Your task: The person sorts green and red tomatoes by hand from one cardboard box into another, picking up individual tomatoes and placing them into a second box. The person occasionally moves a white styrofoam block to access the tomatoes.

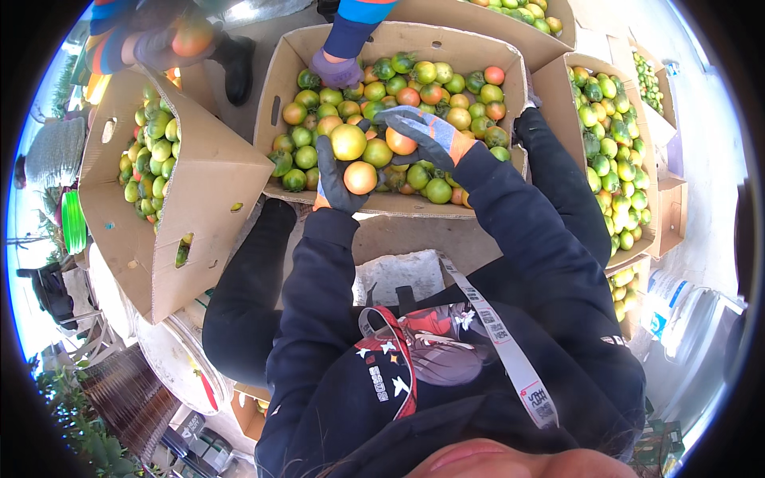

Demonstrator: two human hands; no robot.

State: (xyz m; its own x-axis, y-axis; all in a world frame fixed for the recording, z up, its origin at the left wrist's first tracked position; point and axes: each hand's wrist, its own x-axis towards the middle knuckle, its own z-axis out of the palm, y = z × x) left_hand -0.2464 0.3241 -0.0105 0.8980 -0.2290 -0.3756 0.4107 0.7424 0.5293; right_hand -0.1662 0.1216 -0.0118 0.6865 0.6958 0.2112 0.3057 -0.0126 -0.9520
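Note:
In front of me stands an open cardboard box (496, 51) of green, yellow and orange tomatoes (418, 176). My left hand (339, 188), in a grey glove with an orange cuff, cradles a large yellow-green tomato (348, 142) and a pale orange tomato (360, 178) over the box's near side. Gloved alike, my right hand (427, 134) curls around an orange tomato (400, 141) just to the right. A green tomato (378, 153) shows between the two hands; whether either one holds it is unclear.
A co-worker's purple-gloved hand (337, 70) reaches into the box's far left; their other hand (158, 48) holds a reddish tomato (192, 39). A tilted tomato box (209, 209) stands left, another box (648, 239) right. Beyond it is a white bucket (669, 305).

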